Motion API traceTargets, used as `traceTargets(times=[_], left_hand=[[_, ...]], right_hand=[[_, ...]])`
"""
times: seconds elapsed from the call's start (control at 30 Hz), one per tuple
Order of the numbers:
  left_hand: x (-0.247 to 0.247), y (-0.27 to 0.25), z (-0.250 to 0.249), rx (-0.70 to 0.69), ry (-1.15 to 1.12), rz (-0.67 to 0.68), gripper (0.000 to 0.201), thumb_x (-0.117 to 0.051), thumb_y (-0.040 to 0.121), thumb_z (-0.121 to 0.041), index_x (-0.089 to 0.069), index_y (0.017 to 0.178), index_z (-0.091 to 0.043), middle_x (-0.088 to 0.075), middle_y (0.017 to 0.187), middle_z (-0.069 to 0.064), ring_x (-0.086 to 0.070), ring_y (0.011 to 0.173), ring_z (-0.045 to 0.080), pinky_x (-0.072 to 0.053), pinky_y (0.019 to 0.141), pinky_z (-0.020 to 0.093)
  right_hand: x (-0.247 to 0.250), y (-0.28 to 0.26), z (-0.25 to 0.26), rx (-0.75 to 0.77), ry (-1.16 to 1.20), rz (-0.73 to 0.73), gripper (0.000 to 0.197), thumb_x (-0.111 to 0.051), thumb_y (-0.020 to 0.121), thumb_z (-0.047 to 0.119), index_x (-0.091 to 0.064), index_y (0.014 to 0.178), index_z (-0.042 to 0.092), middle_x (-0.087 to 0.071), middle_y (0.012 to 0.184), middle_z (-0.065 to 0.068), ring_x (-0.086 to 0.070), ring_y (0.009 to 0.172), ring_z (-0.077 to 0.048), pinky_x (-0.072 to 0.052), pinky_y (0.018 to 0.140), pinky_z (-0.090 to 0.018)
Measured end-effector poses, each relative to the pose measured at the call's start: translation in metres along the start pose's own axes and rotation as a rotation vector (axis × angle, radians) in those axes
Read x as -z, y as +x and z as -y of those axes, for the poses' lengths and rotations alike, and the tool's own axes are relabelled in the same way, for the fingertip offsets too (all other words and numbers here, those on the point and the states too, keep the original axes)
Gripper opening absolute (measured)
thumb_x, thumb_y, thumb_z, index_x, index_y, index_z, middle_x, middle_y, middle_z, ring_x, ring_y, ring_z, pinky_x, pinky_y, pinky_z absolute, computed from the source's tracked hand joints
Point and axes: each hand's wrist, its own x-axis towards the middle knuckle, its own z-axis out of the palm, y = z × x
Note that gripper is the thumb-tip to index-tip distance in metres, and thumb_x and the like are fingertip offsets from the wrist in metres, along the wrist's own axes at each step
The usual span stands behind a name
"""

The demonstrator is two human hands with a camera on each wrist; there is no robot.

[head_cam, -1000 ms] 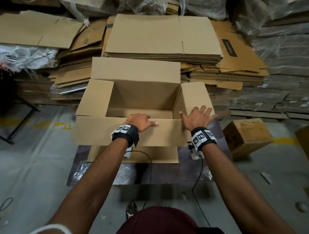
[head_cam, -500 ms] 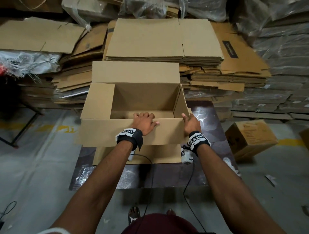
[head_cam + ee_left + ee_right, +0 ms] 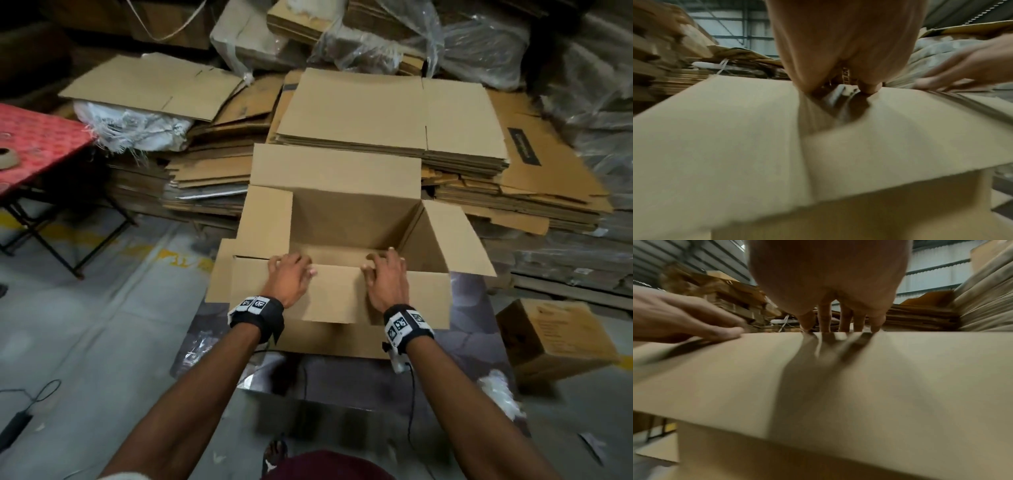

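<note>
**Finding.** The open brown corrugated cardboard box [image 3: 342,219] stands at the centre of the head view on the dark glossy tabletop [image 3: 476,308]. Its mouth faces up and all four flaps are open.

**Change noted.** A second ago the right hand [image 3: 387,282] lay spread on the short right-side flap [image 3: 455,236], at the box's right corner. We now find it moved inward onto the long near flap [image 3: 339,298], and the right-side flap stands free, right of centre. The left hand [image 3: 289,279] remains on the near flap, left of centre. Both hands now sit along that flap's fold line, apart from each other.

**Grip.** The right hand holds nothing; its straight fingertips [image 3: 825,327] press down at the crease. The left wrist view is blurred and the palm hides the fingers. We cannot tell whether they hook over the rim or merely press.

**Judgement.** The side flap has been let go unfolded and the work has passed to the near flap. We take creasing or folding it as the step in hand, and closing the mouth as not yet begun.

**Surroundings.** Flattened brown cartons [image 3: 390,116] lie stacked at upper centre, behind the box
</note>
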Motion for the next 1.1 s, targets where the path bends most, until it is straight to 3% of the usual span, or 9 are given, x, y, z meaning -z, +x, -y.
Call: traceTargets(times=[0.1, 0.27, 0.4, 0.5, 0.57, 0.7, 0.77, 0.93, 1.1], left_hand=[[-0.011, 0.002, -0.028, -0.041, -0.077, 0.062, 0.022, -0.048, 0.105, -0.031, -0.062, 0.117, -0.021, -0.061, 0.118, 0.0, -0.051, 0.116, 0.022, -0.012, 0.088, 0.031], [0.003, 0.009, -0.037, -0.05, -0.152, 0.133, 0.035, -0.037, 0.101, -0.031, -0.063, 0.119, -0.016, -0.063, 0.116, 0.004, -0.052, 0.116, 0.025, -0.024, 0.098, 0.034], [0.019, 0.012, -0.028, -0.168, 0.232, 0.094, 0.038, -0.03, 0.105, -0.04, -0.064, 0.111, -0.023, -0.065, 0.116, -0.003, -0.057, 0.115, 0.019, -0.019, 0.114, 0.048], [0.033, 0.021, -0.033, -0.209, 0.497, 0.111, 0.036, -0.044, 0.099, -0.041, -0.062, 0.124, -0.022, -0.058, 0.139, 0.003, -0.045, 0.138, 0.019, -0.011, 0.122, 0.054], [0.048, 0.025, -0.038, -0.125, 0.606, 0.066, 0.043, -0.05, 0.095, -0.041, -0.059, 0.131, -0.02, -0.05, 0.15, 0.007, -0.034, 0.148, 0.022, -0.008, 0.124, 0.059], [0.079, 0.027, -0.032, 0.16, 0.73, -0.088, 0.052, -0.046, 0.091, -0.046, -0.059, 0.128, -0.014, -0.051, 0.146, 0.021, -0.03, 0.149, 0.035, 0.009, 0.117, 0.073], [0.085, 0.026, -0.021, 0.326, 0.7, -0.082, 0.066, -0.04, 0.092, -0.057, -0.052, 0.137, -0.01, -0.045, 0.148, 0.027, -0.023, 0.149, 0.044, 0.008, 0.112, 0.08], [0.058, 0.024, 0.026, 0.554, 0.36, 0.102, 0.101, -0.016, 0.09, -0.082, -0.017, 0.162, -0.011, -0.022, 0.16, 0.036, 0.002, 0.15, 0.057, 0.009, 0.11, 0.081], [0.035, 0.026, 0.041, 0.584, -0.047, 0.126, 0.095, -0.036, 0.095, -0.075, 0.0, 0.164, -0.02, -0.028, 0.161, 0.028, -0.013, 0.151, 0.05, -0.004, 0.118, 0.073]], right_hand=[[-0.023, -0.006, 0.036, 0.075, -0.01, 0.053, 0.023, -0.051, 0.1, 0.021, -0.07, 0.113, 0.016, -0.063, 0.118, -0.008, -0.056, 0.119, -0.029, -0.026, 0.118, -0.055], [-0.029, -0.016, 0.023, 0.077, -0.135, 0.035, 0.026, -0.036, 0.106, 0.033, -0.06, 0.106, 0.023, -0.063, 0.106, -0.002, -0.057, 0.101, -0.026, -0.031, 0.111, -0.053], [-0.029, -0.009, 0.024, 0.074, -0.18, 0.035, 0.03, -0.032, 0.107, 0.038, -0.058, 0.108, 0.023, -0.062, 0.105, -0.003, -0.056, 0.101, -0.028, -0.036, 0.105, -0.053], [-0.031, -0.003, 0.03, 0.057, -0.181, 0.046, 0.028, -0.035, 0.105, 0.036, -0.059, 0.11, 0.022, -0.063, 0.107, -0.005, -0.056, 0.104, -0.029, -0.036, 0.106, -0.054], [-0.032, -0.001, 0.031, 0.047, -0.185, 0.046, 0.028, -0.035, 0.105, 0.036, -0.058, 0.11, 0.022, -0.063, 0.107, -0.006, -0.056, 0.104, -0.029, -0.036, 0.106, -0.054], [-0.034, 0.001, 0.032, 0.047, -0.198, 0.03, 0.029, -0.034, 0.106, 0.037, -0.058, 0.11, 0.021, -0.062, 0.106, -0.006, -0.055, 0.102, -0.029, -0.037, 0.105, -0.054], [-0.035, 0.001, 0.032, 0.042, -0.2, 0.023, 0.029, -0.034, 0.106, 0.036, -0.058, 0.11, 0.02, -0.061, 0.105, -0.007, -0.055, 0.101, -0.029, -0.036, 0.104, -0.053], [-0.037, 0.001, 0.033, 0.032, -0.205, 0.017, 0.027, -0.035, 0.106, 0.035, -0.058, 0.109, 0.021, -0.06, 0.104, -0.005, -0.055, 0.1, -0.029, -0.036, 0.105, -0.053], [-0.04, 0.003, 0.033, 0.029, -0.215, 0.019, 0.027, -0.034, 0.106, 0.036, -0.056, 0.109, 0.022, -0.06, 0.104, -0.006, -0.054, 0.101, -0.03, -0.034, 0.105, -0.054]])
